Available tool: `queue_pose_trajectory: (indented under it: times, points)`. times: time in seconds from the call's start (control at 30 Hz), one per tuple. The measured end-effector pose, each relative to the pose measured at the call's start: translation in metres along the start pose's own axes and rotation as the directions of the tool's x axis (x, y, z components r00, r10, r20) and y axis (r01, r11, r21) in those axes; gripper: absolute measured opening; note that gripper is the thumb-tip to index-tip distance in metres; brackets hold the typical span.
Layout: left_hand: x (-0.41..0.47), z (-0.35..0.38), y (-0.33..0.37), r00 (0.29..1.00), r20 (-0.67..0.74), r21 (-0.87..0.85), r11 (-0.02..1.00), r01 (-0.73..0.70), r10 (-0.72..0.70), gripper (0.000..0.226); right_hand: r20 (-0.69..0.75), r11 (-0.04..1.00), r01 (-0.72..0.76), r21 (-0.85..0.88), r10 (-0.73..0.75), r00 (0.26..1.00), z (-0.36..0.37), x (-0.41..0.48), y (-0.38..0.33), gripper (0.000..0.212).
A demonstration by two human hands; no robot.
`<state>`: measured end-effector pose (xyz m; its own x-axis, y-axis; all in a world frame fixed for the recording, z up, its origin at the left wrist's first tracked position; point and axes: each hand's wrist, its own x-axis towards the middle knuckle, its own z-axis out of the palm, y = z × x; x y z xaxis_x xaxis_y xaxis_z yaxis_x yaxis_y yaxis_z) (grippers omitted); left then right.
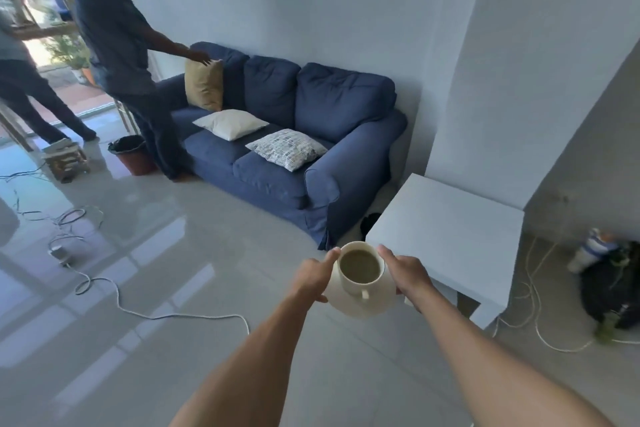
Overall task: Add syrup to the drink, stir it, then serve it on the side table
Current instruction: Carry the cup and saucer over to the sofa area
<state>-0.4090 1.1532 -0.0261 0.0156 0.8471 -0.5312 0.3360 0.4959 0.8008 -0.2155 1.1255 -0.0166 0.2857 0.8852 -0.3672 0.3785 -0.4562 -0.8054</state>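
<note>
- Head view: the white cup (360, 282) sits on its saucer (379, 307), carried in the air just short of the near corner of the white side table (446, 229).
- The left hand (311, 276) pinches the saucer's left rim with its thumb on top. The right hand (410, 274) does the same on the right rim.
- The drink (360, 266) stands high in the cup, so this looks like the serving leg. Keep the saucer level and go slowly.
- I'd bring it in over the table's corner and lower it flat, well in from the edge. Let the thumbs go only once the saucer's weight is on the top.
- Watch the feet: a white cable (166, 314) snakes across the tiles to the left, and more cord lies by the table's leg on the right.
- Hard to see: the fingers under the saucer are hidden, so how much they bear I can't tell.
- No spoon or syrup is in view, and the murky surface doesn't show whether the drink is stirred.
- The dark bag (609, 288) at the right is blurred, as is the person (117, 45) by the blue sofa (294, 149).
</note>
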Motion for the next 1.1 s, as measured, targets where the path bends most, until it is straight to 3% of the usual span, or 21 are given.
queue_pose_trajectory:
  times: [0.5, 1.0, 1.1]
  points:
    - [0.111, 0.097, 0.116, 0.986, 0.159, 0.099, 0.993, -0.059, 0.043, 0.070, -0.181, 0.995, -0.095, 0.037, 0.100, 0.978, -0.105, 0.116, -0.005, 0.061]
    - [0.207, 0.160, 0.184, 0.964, 0.262, 0.290, 0.948, -0.130, 0.052, 0.060, -0.265, 0.963, -0.203, 0.174, 0.245, 0.933, -0.147, 0.206, 0.013, 0.057]
    - [0.233, 0.168, 0.200, 0.951, 0.300, 0.327, 0.929, -0.175, 0.074, 0.057, -0.260, 0.945, -0.227, 0.237, 0.286, 0.922, -0.152, 0.226, 0.010, 0.068]
